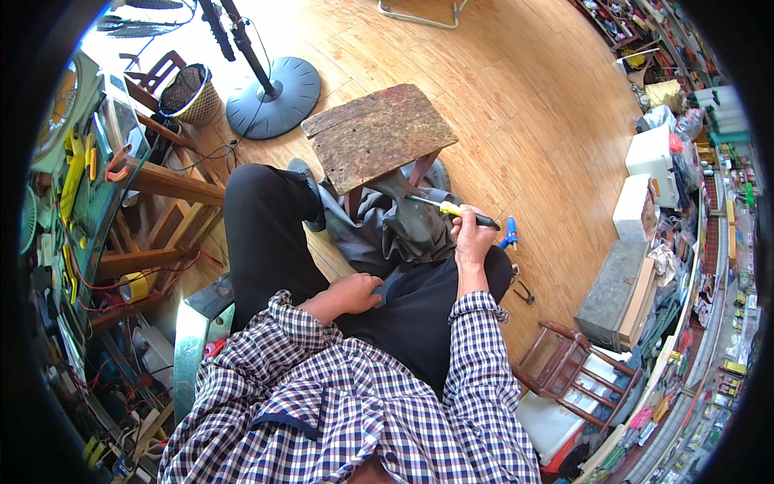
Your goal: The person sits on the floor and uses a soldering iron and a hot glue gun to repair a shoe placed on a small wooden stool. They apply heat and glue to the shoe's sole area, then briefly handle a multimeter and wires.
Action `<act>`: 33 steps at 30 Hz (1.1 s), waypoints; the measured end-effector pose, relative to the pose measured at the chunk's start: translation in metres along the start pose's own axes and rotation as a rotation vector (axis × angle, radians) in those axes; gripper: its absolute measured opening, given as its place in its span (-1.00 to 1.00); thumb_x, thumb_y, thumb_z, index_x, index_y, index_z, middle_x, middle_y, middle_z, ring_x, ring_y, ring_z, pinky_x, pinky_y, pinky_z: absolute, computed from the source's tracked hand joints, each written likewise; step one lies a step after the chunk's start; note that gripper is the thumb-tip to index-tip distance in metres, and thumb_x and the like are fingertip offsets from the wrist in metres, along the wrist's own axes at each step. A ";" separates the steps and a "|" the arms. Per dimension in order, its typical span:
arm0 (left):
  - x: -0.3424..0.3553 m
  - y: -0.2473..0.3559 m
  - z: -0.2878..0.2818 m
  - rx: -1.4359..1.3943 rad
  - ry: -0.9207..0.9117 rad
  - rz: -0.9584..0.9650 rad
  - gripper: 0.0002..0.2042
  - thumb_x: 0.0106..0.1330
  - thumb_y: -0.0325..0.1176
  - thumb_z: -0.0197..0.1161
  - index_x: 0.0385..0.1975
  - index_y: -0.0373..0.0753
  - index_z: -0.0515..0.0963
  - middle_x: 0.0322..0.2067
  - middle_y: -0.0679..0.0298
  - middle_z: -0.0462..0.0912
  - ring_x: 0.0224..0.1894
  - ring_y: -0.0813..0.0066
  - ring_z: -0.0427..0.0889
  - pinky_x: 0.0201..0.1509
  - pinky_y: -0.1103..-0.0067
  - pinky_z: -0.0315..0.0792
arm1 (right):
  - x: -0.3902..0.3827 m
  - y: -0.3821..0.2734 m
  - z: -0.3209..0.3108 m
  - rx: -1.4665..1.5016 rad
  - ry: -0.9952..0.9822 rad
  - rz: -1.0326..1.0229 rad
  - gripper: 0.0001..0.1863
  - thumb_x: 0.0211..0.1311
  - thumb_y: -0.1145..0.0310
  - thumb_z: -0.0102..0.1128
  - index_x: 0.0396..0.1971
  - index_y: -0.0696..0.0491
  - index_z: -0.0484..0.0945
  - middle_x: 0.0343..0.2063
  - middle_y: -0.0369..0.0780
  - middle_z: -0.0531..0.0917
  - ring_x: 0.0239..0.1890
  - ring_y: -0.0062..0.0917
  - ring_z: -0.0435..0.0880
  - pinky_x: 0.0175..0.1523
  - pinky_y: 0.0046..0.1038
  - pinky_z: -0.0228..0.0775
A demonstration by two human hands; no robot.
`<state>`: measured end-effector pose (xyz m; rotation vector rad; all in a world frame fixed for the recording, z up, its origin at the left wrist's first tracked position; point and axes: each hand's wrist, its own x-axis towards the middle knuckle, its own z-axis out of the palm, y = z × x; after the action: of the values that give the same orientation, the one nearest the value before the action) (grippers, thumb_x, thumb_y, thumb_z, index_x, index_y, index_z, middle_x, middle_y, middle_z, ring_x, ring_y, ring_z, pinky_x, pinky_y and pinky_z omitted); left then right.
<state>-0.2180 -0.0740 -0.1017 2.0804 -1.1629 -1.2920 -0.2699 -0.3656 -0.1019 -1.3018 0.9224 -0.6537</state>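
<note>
My right hand (474, 234) is closed round the yellow-and-black handle of a screwdriver-like tool (449, 208). Its thin metal shaft points left, with the tip at a grey rubber boot leg (413, 219). This leg belongs to a crumpled grey rubber-and-fabric garment (359, 234) that looks like waders, lying between my knees. Part of the boot reaches up to the edge of a worn wooden stool (379, 133). My left hand (355, 294) rests on my lap, its fingers loosely curved and partly hidden; I see nothing held in it.
A blue tool, possibly a glue gun (509, 232), lies beside my right knee. A round fan base (274, 98) and a basket (190, 95) stand at the far left. A cluttered workbench frame (173, 184) flanks me. Rightward are a small wooden chair (556, 360) and a grey box (606, 294).
</note>
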 end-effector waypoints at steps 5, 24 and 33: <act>-0.001 0.003 -0.002 0.002 0.003 0.002 -0.56 0.43 -0.20 0.27 0.23 -0.29 0.60 0.06 -0.08 0.73 0.15 -0.08 0.68 0.26 0.17 0.56 | -0.001 0.000 -0.003 0.011 0.013 0.016 -0.81 0.39 0.40 0.32 -0.23 0.25 0.71 -0.56 -0.21 0.68 -0.68 -0.63 0.57 -0.56 -0.61 0.43; 0.000 0.003 -0.001 0.002 -0.015 -0.002 -0.55 0.43 -0.19 0.27 0.24 -0.28 0.60 0.09 -0.08 0.72 0.17 -0.08 0.68 0.27 0.17 0.55 | -0.001 0.002 0.004 0.055 -0.057 0.012 -0.81 0.44 0.39 0.30 -0.17 0.22 0.71 -0.52 -0.21 0.70 -0.66 -0.63 0.59 -0.52 -0.62 0.46; 0.000 0.001 0.001 0.003 -0.012 -0.008 -0.54 0.42 -0.19 0.28 0.24 -0.29 0.60 0.08 -0.08 0.72 0.17 -0.08 0.68 0.26 0.17 0.56 | -0.002 0.002 0.008 -0.060 -0.083 -0.014 -0.79 0.45 0.35 0.30 -0.13 0.19 0.72 -0.51 -0.24 0.71 -0.66 -0.66 0.58 -0.55 -0.66 0.39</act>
<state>-0.2189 -0.0744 -0.1013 2.0847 -1.1635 -1.3083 -0.2639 -0.3595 -0.1038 -1.3797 0.8717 -0.5822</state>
